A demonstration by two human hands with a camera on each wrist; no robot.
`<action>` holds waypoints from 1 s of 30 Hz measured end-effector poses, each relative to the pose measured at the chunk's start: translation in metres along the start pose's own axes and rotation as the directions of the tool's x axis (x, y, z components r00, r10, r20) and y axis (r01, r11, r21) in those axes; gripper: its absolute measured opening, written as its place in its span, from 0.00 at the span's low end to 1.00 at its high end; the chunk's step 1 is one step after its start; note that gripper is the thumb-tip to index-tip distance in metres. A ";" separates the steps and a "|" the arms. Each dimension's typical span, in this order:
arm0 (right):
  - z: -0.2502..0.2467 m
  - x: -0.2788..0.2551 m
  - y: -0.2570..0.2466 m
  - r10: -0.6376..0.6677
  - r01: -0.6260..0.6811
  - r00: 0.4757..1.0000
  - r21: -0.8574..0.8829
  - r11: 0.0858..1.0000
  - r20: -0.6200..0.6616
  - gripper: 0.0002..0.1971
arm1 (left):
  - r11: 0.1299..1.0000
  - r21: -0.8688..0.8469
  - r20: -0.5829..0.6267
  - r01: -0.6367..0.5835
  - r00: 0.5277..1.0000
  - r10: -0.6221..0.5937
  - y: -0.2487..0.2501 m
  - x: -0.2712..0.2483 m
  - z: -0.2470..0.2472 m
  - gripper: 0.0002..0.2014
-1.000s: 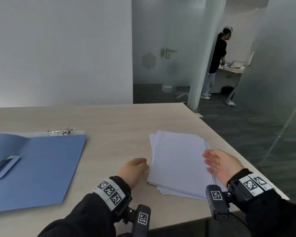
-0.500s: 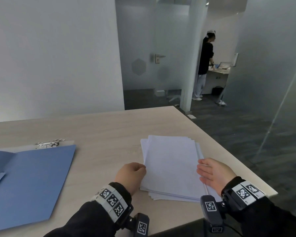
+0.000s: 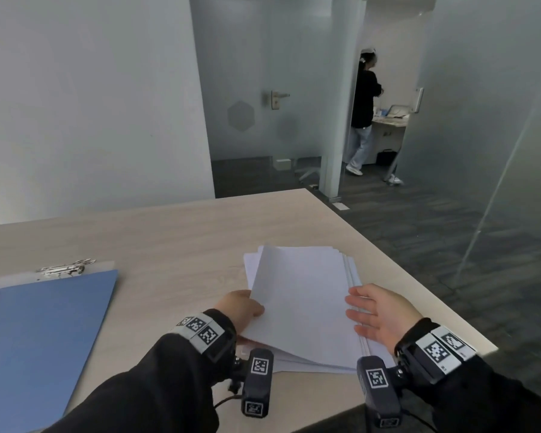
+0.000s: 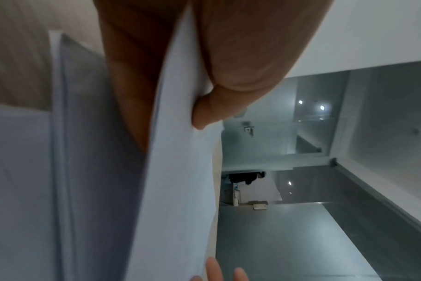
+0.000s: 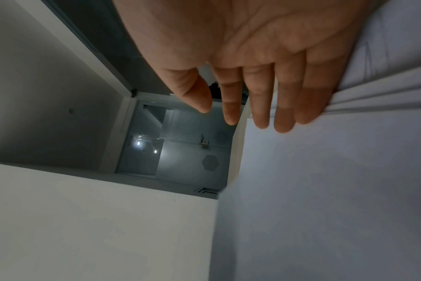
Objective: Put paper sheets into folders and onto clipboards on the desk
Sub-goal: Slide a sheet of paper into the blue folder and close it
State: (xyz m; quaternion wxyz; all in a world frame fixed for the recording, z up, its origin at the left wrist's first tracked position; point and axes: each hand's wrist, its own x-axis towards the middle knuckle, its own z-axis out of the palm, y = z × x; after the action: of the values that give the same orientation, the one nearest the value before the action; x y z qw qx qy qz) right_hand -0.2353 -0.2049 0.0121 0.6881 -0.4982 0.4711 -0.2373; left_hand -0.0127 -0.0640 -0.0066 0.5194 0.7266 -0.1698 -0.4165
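A stack of white paper sheets (image 3: 350,273) lies on the desk near its right edge. My left hand (image 3: 241,310) pinches the left edge of the top sheets (image 3: 300,307) and holds that side raised off the stack; the left wrist view shows my thumb (image 4: 228,91) on top of the sheets (image 4: 180,171) and fingers underneath. My right hand (image 3: 378,314) lies flat with straight fingers (image 5: 284,117) at the right edge of the paper (image 5: 324,190). An open blue folder (image 3: 41,332) lies on the desk at the left, partly covering a clipboard with a metal clip (image 3: 64,268).
The wooden desk (image 3: 175,245) ends just right of the stack, with dark floor beyond. Glass partitions and a door (image 3: 263,104) stand behind the desk. A person (image 3: 364,110) stands at a counter in the far room.
My left hand has taken hold of the left edge of the top sheets and lifted it. My right hand has stayed at the right edge. The head view has shifted right.
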 end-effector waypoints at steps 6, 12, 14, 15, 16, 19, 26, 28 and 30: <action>0.012 0.003 -0.006 -0.168 0.168 0.986 -0.009 0.986 -0.014 0.20 | 0.936 -0.097 -0.010 -0.339 0.940 0.340 -0.007 -0.018 -0.027 0.21; 0.076 -0.012 -0.021 -0.264 0.244 0.923 0.104 0.964 0.281 0.11 | 0.864 -0.187 -0.068 -0.468 0.883 0.464 -0.004 -0.047 -0.072 0.22; 0.099 -0.015 -0.027 -0.346 0.329 0.889 0.105 0.938 0.301 0.11 | 0.851 -0.171 -0.125 -0.497 0.868 0.481 0.001 -0.050 -0.093 0.23; 0.110 -0.015 -0.029 -0.377 0.362 0.873 0.105 0.926 0.311 0.11 | 0.848 -0.168 -0.153 -0.502 0.863 0.481 0.003 -0.052 -0.104 0.24; 0.121 -0.016 -0.030 -0.400 0.388 0.857 0.104 0.916 0.324 0.11 | 0.846 -0.169 -0.178 -0.506 0.860 0.479 0.006 -0.053 -0.114 0.23; 0.151 -0.016 -0.031 -0.417 0.397 0.833 0.133 0.908 0.365 0.10 | 0.834 -0.161 -0.244 -0.528 0.840 0.484 0.011 -0.060 -0.137 0.17; 0.190 -0.015 -0.002 -0.322 0.309 0.842 0.103 0.946 0.432 0.10 | 0.842 -0.219 -0.318 -0.494 0.852 0.417 -0.018 -0.066 -0.162 0.17; 0.192 -0.013 0.010 -0.287 0.291 0.872 0.050 0.955 0.397 0.07 | 0.857 -0.260 -0.304 -0.445 0.880 0.365 -0.032 -0.063 -0.162 0.21; 0.192 -0.012 0.018 -0.260 0.281 0.888 -0.001 0.960 0.379 0.10 | 0.873 -0.277 -0.303 -0.402 0.898 0.317 -0.041 -0.061 -0.159 0.21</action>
State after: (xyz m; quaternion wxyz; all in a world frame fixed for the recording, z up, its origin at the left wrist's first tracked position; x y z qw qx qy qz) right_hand -0.0728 -0.0997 0.0124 0.7115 -0.6140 0.2633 -0.2178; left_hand 0.0674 0.0916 0.0005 0.7204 0.6298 -0.1638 -0.2400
